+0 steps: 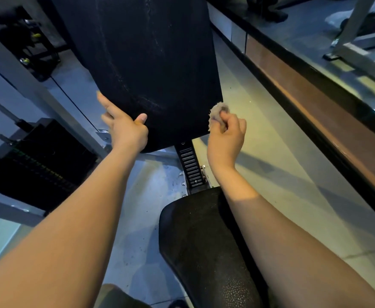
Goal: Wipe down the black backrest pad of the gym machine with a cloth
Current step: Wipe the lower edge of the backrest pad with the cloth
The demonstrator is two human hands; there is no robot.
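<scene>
The black backrest pad fills the upper middle of the view, with faint pale streaks on its surface. My left hand holds the pad's lower left edge, thumb on the front face and fingers stretched along the side. My right hand is just off the pad's lower right corner, its fingers curled round a small crumpled beige cloth. The cloth sits beside the pad's edge; whether it touches the pad I cannot tell.
The black seat pad lies below, joined by a notched adjuster post. A black weight stack and grey frame bars stand at the left. A low ledge with a mirror runs along the right.
</scene>
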